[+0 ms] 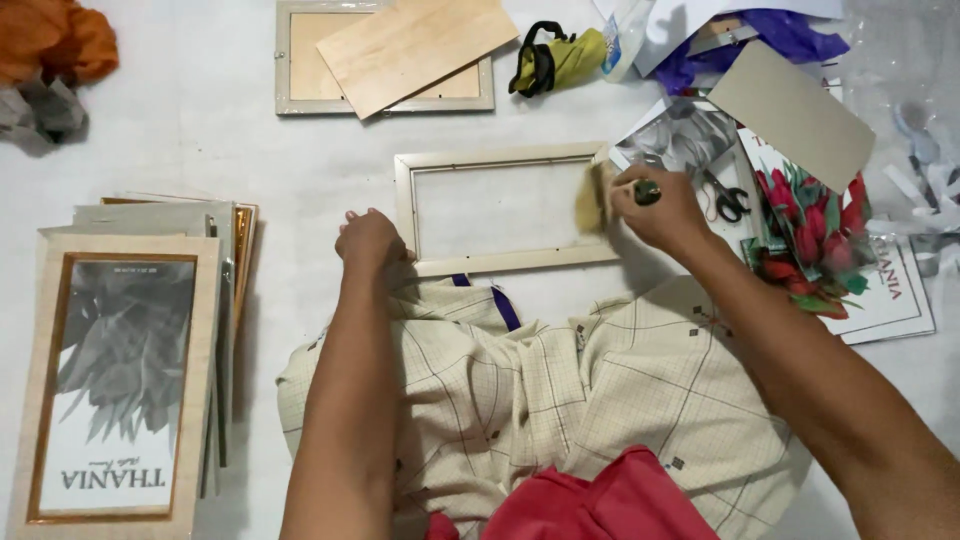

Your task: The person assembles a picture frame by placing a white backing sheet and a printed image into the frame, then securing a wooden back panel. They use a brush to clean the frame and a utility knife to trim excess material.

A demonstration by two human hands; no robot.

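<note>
Empty pale picture frame, flat on white floor before the knees: left hand clenched at its lower-left corner, right hand grasping, apparently, a yellowish cloth against its right edge.

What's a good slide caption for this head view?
Left hand steadies an empty picture frame while the right hand rubs it with a cloth.

Cream frame, yellow cloth, beige checked fabric.

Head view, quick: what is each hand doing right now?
Left hand: closed, pressing the corner of the empty pale wooden picture frame.
Right hand: shut on a small yellowish cloth pad, at the frame's right side.
</note>
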